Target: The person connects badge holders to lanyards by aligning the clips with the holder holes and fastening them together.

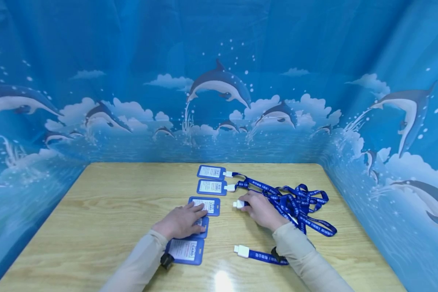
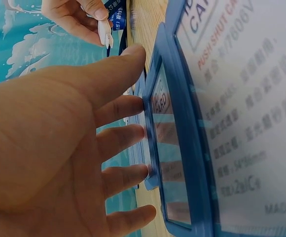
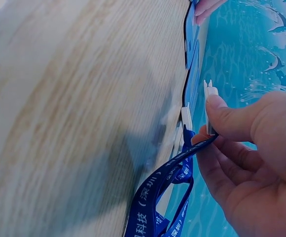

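White clip (image 1: 238, 204) of a blue strap (image 3: 150, 190) is held over the desk (image 1: 113, 194), to the right of five blue card holders (image 1: 217, 207).
Two farthest card holders are joined to their own clips (image 1: 230, 187), and a tangle of straps (image 1: 306, 198) lies on the right side, close by the right hand (image 1: 263, 209). One loose clip (image 1: 243, 251) lies nearer to the person; a dolphin curtain (image 1: 160, 40) hangs behind. The right hand pinches the white clip between thumb and fingers. The left hand (image 1: 180, 222) is spread, fingers over the third card holder from the far side, thumb over the fourth, hiding parts of both; which fingertips touch, I cannot tell.
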The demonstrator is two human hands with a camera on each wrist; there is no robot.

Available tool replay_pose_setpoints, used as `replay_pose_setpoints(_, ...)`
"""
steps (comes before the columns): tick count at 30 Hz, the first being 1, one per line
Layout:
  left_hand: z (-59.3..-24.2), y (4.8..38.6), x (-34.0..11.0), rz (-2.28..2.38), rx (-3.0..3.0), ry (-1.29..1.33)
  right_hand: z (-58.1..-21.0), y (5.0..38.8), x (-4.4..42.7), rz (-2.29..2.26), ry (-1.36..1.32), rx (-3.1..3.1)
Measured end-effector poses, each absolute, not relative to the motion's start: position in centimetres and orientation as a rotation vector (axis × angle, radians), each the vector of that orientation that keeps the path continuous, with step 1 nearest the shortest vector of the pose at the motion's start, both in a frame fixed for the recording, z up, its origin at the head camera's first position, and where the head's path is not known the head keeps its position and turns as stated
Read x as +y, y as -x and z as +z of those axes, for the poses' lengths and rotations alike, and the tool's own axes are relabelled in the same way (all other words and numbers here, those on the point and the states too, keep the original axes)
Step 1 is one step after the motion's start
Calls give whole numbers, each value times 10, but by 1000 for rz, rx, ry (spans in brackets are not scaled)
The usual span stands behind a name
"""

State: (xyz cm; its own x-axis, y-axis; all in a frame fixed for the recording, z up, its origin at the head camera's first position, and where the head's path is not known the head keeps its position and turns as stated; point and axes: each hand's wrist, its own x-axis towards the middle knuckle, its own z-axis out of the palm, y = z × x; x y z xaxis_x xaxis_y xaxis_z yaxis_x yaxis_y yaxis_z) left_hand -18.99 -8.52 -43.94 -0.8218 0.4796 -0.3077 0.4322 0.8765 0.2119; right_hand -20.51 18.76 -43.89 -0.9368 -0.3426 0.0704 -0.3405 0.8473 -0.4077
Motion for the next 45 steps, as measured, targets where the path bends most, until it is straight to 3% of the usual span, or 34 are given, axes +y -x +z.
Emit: replay_pose_setpoints(45, -439, 190, -79, 164, 2680, -639, -445, 210, 179, -676, 561, 2976)
